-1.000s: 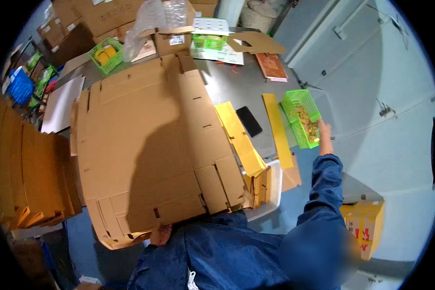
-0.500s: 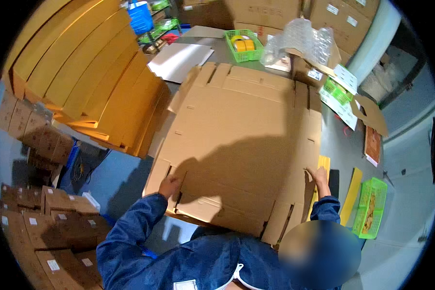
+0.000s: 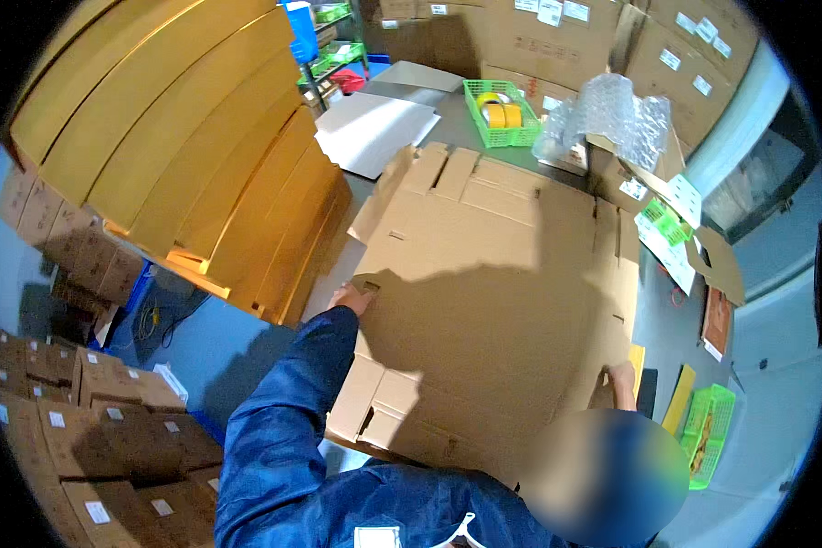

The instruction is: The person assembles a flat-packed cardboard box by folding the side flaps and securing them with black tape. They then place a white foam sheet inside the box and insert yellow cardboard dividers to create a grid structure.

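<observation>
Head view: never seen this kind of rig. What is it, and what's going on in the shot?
No machine here: these are a person's two bare hands. The picture comes from the left of two head-worn fisheye cameras looking down, so straight edges bend near the rim.

Flattened cardboard covers much of a grey table. The left hand is at its left edge, the right hand at its right edge; I can't tell how firmly either grips. Beyond it are a green basket with yellow tape rolls and clear bubble wrap; to its right, a yellow strip.
</observation>
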Tool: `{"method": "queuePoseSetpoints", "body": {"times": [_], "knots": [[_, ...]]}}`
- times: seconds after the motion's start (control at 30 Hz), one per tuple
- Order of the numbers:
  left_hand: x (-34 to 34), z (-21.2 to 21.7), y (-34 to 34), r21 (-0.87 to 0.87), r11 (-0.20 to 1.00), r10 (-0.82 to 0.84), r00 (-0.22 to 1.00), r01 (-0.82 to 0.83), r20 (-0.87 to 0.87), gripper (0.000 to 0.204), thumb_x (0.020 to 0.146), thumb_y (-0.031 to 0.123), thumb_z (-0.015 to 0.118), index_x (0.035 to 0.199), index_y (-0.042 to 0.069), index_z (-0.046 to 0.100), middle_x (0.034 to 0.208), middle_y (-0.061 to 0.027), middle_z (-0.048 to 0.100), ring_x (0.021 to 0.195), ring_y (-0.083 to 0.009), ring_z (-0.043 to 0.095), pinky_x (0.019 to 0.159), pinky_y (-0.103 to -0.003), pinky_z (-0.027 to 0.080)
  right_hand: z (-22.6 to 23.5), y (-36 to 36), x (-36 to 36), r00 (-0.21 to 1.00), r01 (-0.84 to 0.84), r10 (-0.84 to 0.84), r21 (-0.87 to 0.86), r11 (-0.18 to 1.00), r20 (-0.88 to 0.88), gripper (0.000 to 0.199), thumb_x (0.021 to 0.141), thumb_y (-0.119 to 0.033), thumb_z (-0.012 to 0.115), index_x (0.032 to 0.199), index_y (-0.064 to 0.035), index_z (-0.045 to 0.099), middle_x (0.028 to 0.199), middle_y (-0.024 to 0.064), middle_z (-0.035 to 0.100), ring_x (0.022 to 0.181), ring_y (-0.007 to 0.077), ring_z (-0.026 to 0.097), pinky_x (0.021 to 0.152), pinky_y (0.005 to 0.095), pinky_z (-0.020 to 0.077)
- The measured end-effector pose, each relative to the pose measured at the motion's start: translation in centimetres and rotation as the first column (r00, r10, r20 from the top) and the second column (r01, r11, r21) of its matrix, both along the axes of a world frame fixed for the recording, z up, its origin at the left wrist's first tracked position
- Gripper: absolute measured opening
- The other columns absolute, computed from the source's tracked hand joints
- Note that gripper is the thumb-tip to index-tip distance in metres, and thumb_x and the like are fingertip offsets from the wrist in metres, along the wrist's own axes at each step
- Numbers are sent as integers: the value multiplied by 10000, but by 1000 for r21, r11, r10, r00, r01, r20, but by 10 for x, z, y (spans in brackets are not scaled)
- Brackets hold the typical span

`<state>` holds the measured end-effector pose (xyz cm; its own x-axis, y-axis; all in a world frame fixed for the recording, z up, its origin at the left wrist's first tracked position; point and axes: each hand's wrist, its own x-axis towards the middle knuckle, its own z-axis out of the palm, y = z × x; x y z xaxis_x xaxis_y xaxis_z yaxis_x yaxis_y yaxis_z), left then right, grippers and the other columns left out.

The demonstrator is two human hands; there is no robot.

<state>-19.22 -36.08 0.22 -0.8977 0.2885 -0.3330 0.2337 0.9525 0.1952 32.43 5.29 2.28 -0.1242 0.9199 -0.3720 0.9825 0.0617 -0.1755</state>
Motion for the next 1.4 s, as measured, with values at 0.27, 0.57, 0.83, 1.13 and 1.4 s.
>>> {"method": "queuePoseSetpoints", "body": {"times": [0.27,0.57,0.83,1.13,1.4], "knots": [[-28,89,6,314,918,-341,889,243,306,528,713,350,698,1078,-19,603,1032,-204,629,974,-303,611,829,-381,489,-12,31,74,997,-23,27,57,998,-72,380,652,-271,735,839,38,618,779,219,660,774,330,665,670,415,531],[4,106,-13,643,762,-308,915,72,262,566,752,88,661,1277,15,460,1149,-195,597,1024,-287,599,882,-355,462,51,-25,7,999,-11,21,306,952,-29,373,677,-202,693,919,58,580,932,263,583,891,396,592,763,440,499],[91,108,36,508,658,-568,809,556,-150,688,857,154,521,1404,-76,173,1455,-270,204,1369,-357,196,1113,-397,188,85,-72,-51,738,-286,551,559,778,-389,559,768,-86,617,1243,96,385,1348,278,367,1175,412,433,969,408,384],[146,71,73,89,744,-539,673,662,-508,347,936,300,446,1156,61,568,1349,-154,421,1251,-305,384,1039,-526,257,34,-126,-130,870,-340,480,572,746,-109,431,935,-248,460,1281,8,434,1394,160,382,1316,319,312,1103,465,188],[87,41,53,574,681,-129,845,456,-518,461,812,262,681,1167,22,513,1057,-165,577,974,-313,560,855,-398,451,57,-86,-74,484,296,-465,-361,884,-741,564,857,-364,640,1253,-3,465,1117,107,551,922,163,542,734,288,477]]}}
